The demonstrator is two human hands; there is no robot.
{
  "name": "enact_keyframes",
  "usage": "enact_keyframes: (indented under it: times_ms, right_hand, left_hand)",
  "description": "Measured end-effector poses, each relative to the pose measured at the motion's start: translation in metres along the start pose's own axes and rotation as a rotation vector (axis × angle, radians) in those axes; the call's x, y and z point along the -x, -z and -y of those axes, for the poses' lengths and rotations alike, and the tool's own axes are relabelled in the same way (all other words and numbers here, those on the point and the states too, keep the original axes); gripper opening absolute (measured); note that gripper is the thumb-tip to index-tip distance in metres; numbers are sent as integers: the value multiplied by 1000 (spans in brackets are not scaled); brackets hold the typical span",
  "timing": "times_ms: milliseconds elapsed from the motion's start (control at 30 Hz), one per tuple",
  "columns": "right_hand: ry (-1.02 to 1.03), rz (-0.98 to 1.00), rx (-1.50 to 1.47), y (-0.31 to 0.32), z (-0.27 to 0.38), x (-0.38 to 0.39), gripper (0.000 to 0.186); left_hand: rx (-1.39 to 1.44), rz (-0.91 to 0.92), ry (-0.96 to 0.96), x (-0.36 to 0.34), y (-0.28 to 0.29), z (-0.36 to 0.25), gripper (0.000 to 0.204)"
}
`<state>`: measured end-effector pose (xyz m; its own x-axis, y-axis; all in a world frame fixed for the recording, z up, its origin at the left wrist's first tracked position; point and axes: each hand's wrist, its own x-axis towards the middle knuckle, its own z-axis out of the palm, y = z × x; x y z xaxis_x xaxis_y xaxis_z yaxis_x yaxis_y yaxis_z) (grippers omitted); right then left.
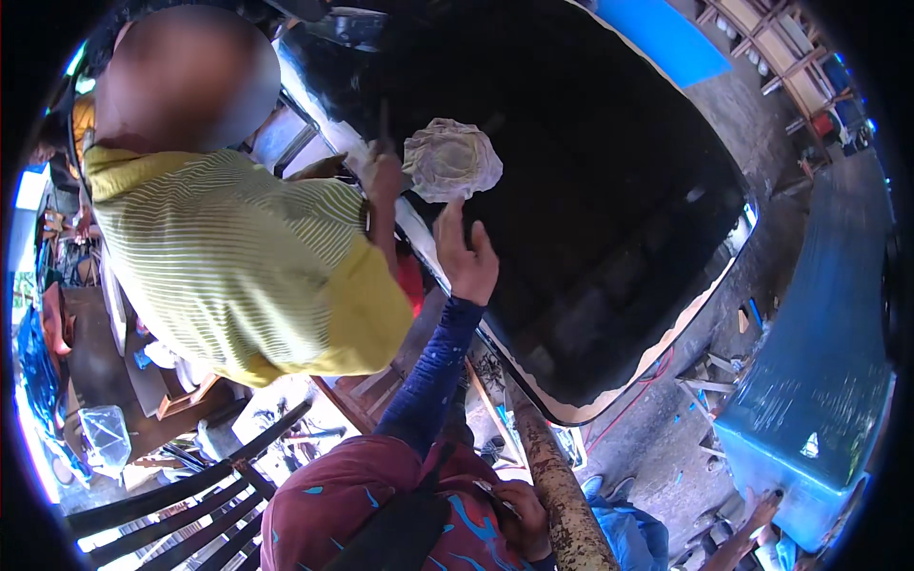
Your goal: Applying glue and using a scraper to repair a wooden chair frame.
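My left hand (466, 259) reaches over the edge of a large glossy black panel (590, 219) with its fingers apart. Its fingertips are at the lower rim of a crumpled off-white round bundle (452, 160), cloth or thin plastic, lying on the panel; I cannot tell whether they touch it. Close to my waist, my right hand (522, 514) has its fingers curled in. Whatever it may hold is hidden. Left of the bundle, another person's hand (384, 176) grips a thin dark item (384, 119) at the panel's edge.
A person in a yellow striped shirt (238, 257) stands close on my left. A rusty pipe (562, 485) rises beside my right hand. A dark slatted bench (181, 504) is at lower left. At right stands a blue plastic-wrapped block (800, 409), another person's hand (764, 509) against it.
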<state>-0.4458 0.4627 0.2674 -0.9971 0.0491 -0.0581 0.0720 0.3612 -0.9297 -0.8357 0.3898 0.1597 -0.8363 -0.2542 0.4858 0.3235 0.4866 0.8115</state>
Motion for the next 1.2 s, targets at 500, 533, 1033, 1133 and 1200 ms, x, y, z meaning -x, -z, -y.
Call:
enact_keyframes:
  times_ms: [500,533,1033,1133,1200]
  right_hand:
    - [-40,2,56,1,12,5,19]
    - [17,-5,69,1,11,5,17]
    - [107,217,23,15,2,37,17]
    - [55,148,-31,19,-2,74,22]
    - [-110,111,-146,26,-7,108,26]
  left_hand:
    - [-472,-85,-75,-64,119,-104,87]
    - [-466,213,115,-66,128,-95,76]
    - [442,267,161,48,247,-133,21]
    - [543,192,-2,94,297,-168,20]
    - [791,149,117,134,315,-180,25]
